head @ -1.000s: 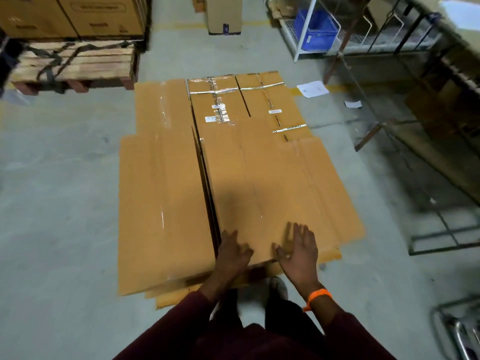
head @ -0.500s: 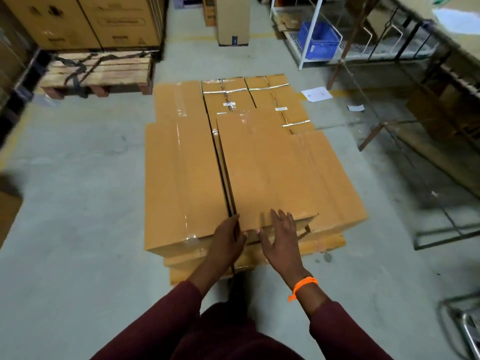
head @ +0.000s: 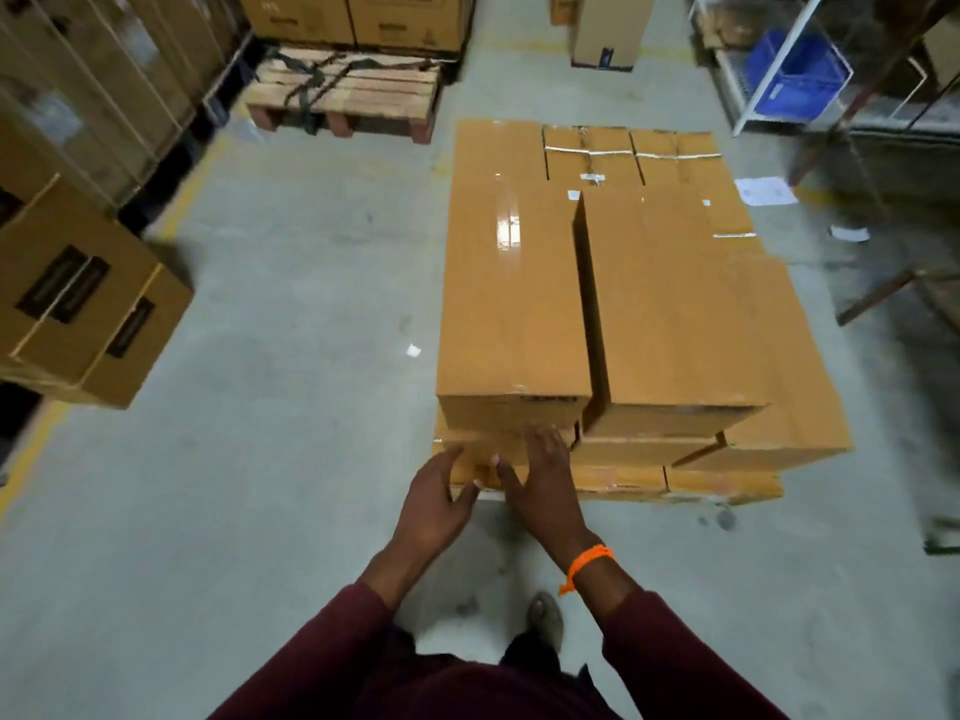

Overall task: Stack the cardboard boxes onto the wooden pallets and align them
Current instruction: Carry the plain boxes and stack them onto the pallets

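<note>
The left hand [head: 434,506] and right hand [head: 543,491], fingers spread and holding nothing, were at the near left corner of the stacked cardboard boxes [head: 511,304]; flat, even palm pressure would likely square their fronts.

One view is given, from a wide-angle camera worn on the head (the wearer's sleeves [head: 322,662] are caught at the bottom edge). It is aimed forward and steeply down: the left hand [head: 434,504] and right hand [head: 540,485] are seen close, the cardboard boxes [head: 675,304] just beyond.
</note>
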### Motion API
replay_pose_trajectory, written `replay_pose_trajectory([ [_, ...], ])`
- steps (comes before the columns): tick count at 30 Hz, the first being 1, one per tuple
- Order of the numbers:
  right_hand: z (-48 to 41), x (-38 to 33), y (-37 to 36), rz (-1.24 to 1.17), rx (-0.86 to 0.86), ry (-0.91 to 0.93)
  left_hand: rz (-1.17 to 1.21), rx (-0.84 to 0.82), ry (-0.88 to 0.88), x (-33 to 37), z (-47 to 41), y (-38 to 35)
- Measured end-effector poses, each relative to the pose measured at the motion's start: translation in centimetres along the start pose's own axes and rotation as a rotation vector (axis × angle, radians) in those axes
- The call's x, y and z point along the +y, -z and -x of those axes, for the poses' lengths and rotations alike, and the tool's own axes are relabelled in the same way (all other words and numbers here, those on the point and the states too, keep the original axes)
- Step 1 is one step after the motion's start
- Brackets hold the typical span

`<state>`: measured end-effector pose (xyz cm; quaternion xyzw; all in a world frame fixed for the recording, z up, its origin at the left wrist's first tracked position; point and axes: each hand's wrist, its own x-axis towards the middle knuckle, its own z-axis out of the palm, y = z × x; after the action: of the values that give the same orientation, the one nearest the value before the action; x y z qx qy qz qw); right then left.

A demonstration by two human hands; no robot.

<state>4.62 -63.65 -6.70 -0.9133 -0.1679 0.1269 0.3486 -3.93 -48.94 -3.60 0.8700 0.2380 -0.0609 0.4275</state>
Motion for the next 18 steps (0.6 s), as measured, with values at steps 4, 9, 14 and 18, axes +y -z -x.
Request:
replay_pose_trajectory([
  [4,-1.2,-7.2,-6.0,0.013,-0.018,0.043,0.038,0.041,0.0,-5.9,0.4,7.0],
  [9,-3.2,-19.8,-17.7,-0.028,-0.092,0.14,0.039,0.149,0.045,-17.0,0.4,18.8],
  [14,-3.7,-31.6,-26.3,-0.096,-0.172,0.202,0.154,0.27,0.215,-24.4,1.1,29.6],
  [18,-7.7,-37.5,-30.5,-0.078,-0.176,0.267,0.247,0.342,0.272,-29.4,-1.6,36.5],
])
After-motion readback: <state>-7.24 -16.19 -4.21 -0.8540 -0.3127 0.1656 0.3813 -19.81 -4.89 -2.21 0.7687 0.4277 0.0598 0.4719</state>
